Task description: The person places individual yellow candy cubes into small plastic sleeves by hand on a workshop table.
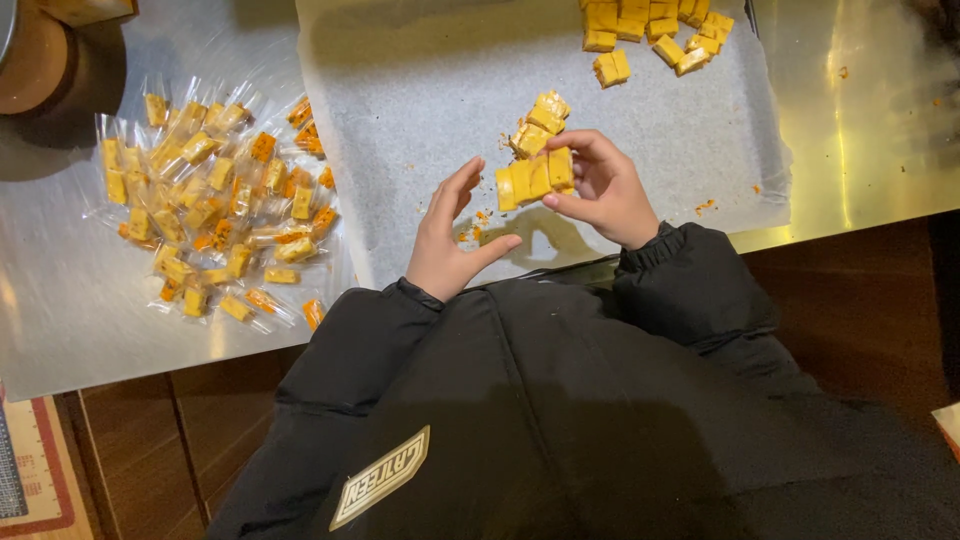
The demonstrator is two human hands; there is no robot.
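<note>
candy point(535, 178), a short row of yellow cut pieces, held above the paper point(400, 120) at the table's point(60, 300) near edge, pinched at its right end by the right hand point(605, 190), fingers curled narrow around it. left hand point(450, 235) close beside the row's left end, fingers spread wide, thumb out, holding nothing, not clearly touching. a few more loose pieces point(540, 122) just behind the row on the paper, and a bigger unwrapped batch point(650, 30) well apart at the paper's far edge. wrapped pile point(215, 200) to the left on bare metal, many pieces sealed in clear wrappers, heaped loosely. judged roughly midway or a little past: wrapped share looked larger than what lay bare, yet the far batch, the loose pieces and the row in hand all remained unwrapped. no empty wrappers seen near the hands.
</note>
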